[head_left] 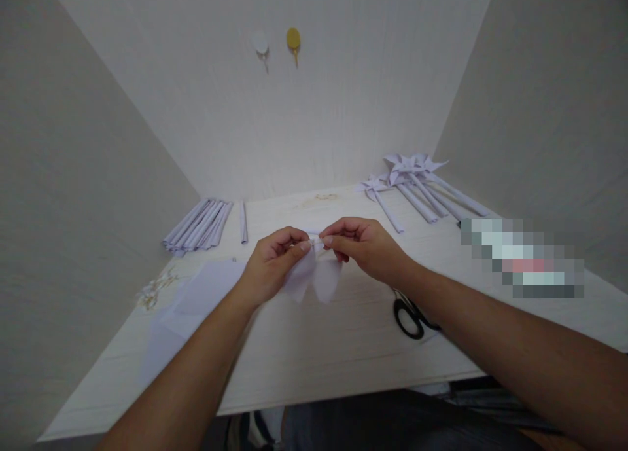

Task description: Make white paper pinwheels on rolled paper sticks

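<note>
Paper point(328, 282), white and floppy, is up between both hands over the middle of the surface point(294, 353), roughly halfway from far edge to near edge. Two rounded flaps hang below the fingers, pointing toward the near edge. Can't really call a long axis on it, since the fingers cover the top part, and I can't tell if the flaps touch down.

Left hand point(277, 258) has thumb and forefinger pinched on it; right hand point(363, 245) is pinching too, thumb against finger, just beside the left one's tips.

Scissors point(409, 319) sit partly under the right forearm, black loops toward the near edge. Far right corner has a bunch of pinwheels point(409, 168), heads at the far edge, sticks slanting nearer and rightward. Over by the far left corner, rolled paper sticks point(199, 225) lean the other way, slanting nearer and leftward. Loose sheets point(209, 287) lie along the left edge, partly under the left forearm.
</note>
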Motion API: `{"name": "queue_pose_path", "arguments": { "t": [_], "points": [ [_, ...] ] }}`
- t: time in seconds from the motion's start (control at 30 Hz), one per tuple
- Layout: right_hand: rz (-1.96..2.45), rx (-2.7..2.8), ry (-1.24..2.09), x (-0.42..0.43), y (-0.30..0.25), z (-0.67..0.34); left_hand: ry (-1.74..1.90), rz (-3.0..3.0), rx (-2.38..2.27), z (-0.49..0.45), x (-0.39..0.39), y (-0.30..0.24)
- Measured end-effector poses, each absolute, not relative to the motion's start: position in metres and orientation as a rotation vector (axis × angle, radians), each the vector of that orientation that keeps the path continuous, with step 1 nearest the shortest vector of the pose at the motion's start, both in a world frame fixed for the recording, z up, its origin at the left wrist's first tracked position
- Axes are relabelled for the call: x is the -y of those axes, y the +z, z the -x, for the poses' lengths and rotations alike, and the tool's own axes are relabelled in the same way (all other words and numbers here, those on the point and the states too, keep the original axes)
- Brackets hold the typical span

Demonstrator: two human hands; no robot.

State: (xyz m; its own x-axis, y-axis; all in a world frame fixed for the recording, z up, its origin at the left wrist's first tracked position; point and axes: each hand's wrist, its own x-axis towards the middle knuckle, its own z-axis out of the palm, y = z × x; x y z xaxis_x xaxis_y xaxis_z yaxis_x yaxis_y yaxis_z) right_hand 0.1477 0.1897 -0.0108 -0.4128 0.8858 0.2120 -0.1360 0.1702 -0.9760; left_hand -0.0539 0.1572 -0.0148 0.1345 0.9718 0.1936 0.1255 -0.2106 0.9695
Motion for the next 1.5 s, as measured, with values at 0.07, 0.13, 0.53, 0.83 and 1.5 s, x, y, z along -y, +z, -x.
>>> {"name": "queue_pose_path", "arguments": {
  "t": [0.07,0.13,0.53,0.83,1.5],
  "points": [
    [0.794,1.531,1.381,-0.191,-0.012,-0.148,1.196,-1.498,-1.097,0.054,-0.157,-0.016],
    [0.819,1.534,1.374,-0.192,-0.013,-0.148,1.195,-1.481,-1.090,0.053,-0.157,-0.017],
    [0.821,1.529,1.463,-0.196,-0.022,-0.150,1.176,-1.508,-1.143,0.046,-0.152,-0.011],
    [0.770,1.478,1.637,-0.192,-0.015,-0.149,1.266,-1.530,-1.016,0.046,-0.146,-0.009],
    [0.702,1.464,1.735,-0.192,-0.014,-0.151,1.401,-1.858,-1.019,0.045,-0.136,-0.007]
  ]
}}
